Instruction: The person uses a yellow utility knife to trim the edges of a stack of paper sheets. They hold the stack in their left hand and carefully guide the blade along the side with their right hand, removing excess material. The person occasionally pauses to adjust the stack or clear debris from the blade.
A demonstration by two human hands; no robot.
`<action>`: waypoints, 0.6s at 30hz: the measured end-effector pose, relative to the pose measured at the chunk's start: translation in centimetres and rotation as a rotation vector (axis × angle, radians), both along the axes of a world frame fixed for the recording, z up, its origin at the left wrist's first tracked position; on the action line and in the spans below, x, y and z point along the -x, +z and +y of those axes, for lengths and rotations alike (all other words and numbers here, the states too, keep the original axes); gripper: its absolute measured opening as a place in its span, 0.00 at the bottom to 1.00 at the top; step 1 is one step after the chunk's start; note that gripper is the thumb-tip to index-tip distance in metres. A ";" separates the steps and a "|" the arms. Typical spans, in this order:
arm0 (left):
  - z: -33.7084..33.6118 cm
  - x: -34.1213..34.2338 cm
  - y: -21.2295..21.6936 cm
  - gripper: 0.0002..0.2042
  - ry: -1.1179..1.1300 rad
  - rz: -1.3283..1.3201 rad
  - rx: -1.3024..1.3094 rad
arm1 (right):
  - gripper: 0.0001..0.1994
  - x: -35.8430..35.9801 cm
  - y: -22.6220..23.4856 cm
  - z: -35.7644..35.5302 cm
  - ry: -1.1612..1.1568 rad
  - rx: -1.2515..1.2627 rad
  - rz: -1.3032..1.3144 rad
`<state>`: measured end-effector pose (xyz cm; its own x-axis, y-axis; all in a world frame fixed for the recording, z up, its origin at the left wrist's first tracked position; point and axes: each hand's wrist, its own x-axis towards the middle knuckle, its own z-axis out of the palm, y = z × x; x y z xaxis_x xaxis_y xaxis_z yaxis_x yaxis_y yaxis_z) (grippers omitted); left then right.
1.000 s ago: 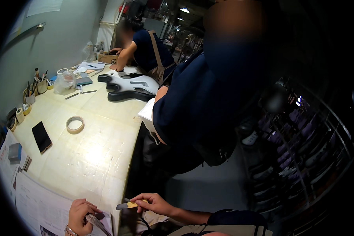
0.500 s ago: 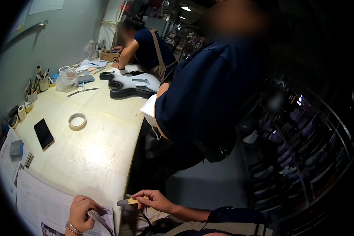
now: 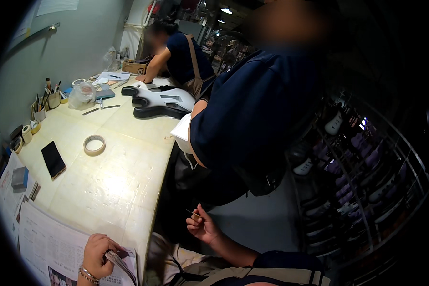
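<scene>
At the near edge of the workbench [image 3: 124, 190], my left hand [image 3: 97, 255] is closed round a bunched edge of newspaper pages [image 3: 118, 261]. More of the printed newspaper [image 3: 47, 233] lies flat under and beside it. Off the bench's right side, my right hand [image 3: 206, 228] is raised with its fingers pinched. Between them is a thin flat blade [image 3: 194, 214], seen nearly edge-on; half a second ago its grey face and yellow grip showed. Nothing touches the blade apart from my fingers.
On the bench lie a phone [image 3: 54, 159], a roll of masking tape [image 3: 94, 145], a sanding block [image 3: 19, 178] and a guitar body [image 3: 159, 101]. A co-worker [image 3: 257, 109] stands close on the right; another person [image 3: 188, 57] leans over the far end. Racks of guitar bodies [image 3: 348, 186] stand right.
My right hand has moved up and right, away from the newspaper, turning the blade edge-on. My left hand keeps its hold on the pages, shifting only slightly.
</scene>
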<state>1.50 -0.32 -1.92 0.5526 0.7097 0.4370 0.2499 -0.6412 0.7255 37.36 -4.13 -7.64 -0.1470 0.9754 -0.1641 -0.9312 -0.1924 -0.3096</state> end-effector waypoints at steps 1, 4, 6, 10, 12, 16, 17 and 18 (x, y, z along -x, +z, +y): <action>0.0 0.0 0.2 0.08 -0.003 0.005 0.005 | 0.16 0.1 0.0 -0.1 -0.004 0.043 -0.025; 0.0 -0.1 0.0 0.06 0.008 0.003 -0.001 | 0.14 0.4 -0.6 -0.7 0.019 0.103 -0.045; 0.1 -0.3 -0.1 0.05 0.011 -0.001 -0.001 | 0.14 0.5 -1.1 -1.0 0.011 0.149 -0.067; -0.1 -0.3 0.1 0.05 0.004 0.005 0.020 | 0.14 1.0 -1.1 -1.0 0.021 0.224 -0.127; -0.1 -0.1 0.5 0.04 0.024 0.020 -0.022 | 0.13 1.4 -1.3 -0.4 0.054 0.216 -0.205; 0.5 0.3 0.9 0.04 -0.017 0.031 0.022 | 0.11 2.8 0.9 -0.2 0.032 0.116 -0.645; 0.7 0.3 1.0 0.04 -0.038 0.028 -0.005 | 0.11 3.3 2.2 -0.3 0.005 0.056 -0.801; 1.3 0.0 0.6 0.04 -0.073 0.027 -0.032 | 0.12 3.4 3.1 -0.7 -0.027 0.017 -0.943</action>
